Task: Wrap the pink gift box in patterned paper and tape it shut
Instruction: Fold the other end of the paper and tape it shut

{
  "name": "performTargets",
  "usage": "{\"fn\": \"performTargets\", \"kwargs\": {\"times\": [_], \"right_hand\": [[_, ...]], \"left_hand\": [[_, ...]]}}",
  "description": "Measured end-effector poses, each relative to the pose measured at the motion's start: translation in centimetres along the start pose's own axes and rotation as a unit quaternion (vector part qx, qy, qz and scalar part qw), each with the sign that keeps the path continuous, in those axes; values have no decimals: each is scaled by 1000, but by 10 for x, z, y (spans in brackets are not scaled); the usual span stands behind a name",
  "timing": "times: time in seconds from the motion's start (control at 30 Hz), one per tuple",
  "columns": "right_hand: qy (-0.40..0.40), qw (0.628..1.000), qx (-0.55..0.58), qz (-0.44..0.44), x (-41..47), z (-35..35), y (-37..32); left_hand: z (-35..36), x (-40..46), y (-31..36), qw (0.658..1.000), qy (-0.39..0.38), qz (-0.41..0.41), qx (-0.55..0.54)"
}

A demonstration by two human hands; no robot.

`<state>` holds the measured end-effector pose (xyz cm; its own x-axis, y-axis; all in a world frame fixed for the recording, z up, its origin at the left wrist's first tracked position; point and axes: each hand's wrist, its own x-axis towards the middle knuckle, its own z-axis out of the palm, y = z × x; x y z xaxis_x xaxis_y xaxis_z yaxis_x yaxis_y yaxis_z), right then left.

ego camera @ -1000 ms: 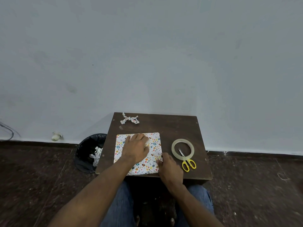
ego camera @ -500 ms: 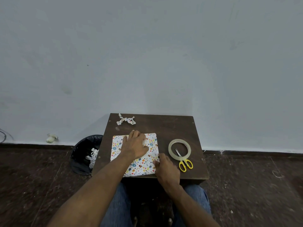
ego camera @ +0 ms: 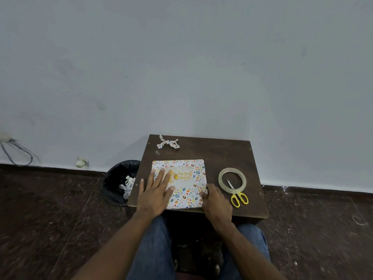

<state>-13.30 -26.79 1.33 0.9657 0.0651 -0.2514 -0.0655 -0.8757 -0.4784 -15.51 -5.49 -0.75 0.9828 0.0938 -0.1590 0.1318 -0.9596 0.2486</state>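
Lying flat on a dark wooden table point(ego camera: 212, 154), near its front edge: gift box point(ego camera: 181, 183), fully covered in white patterned paper point(ego camera: 186, 199) dotted with coloured eggs and hearts. Showing on its top face, a pale label point(ego camera: 182, 176) with gold "Happy Birthday" script, reading upside down. Sitting just right of it, a roll of clear tape point(ego camera: 232, 179), lying flat.

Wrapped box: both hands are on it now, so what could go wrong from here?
The wrapped box overhangs the table near edge, so a push from the left hand might tip it off. The right hand, reaching for the tape roll, could knock the scissors.
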Motion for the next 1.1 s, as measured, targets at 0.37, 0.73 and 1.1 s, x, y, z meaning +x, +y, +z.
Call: {"fn": "performTargets", "kwargs": {"times": [0.37,0.73,1.1], "right_hand": [[8,1000,-10,-9,-2,0,-1],[5,1000,-10,-1,-1,0,-2],[10,1000,-2,-8,-1,2,0]], "left_hand": [[16,-46,18,984,158,39,69],[13,-36,24,984,160,17,70],[13,-45,28,982,166,-27,83]]}}
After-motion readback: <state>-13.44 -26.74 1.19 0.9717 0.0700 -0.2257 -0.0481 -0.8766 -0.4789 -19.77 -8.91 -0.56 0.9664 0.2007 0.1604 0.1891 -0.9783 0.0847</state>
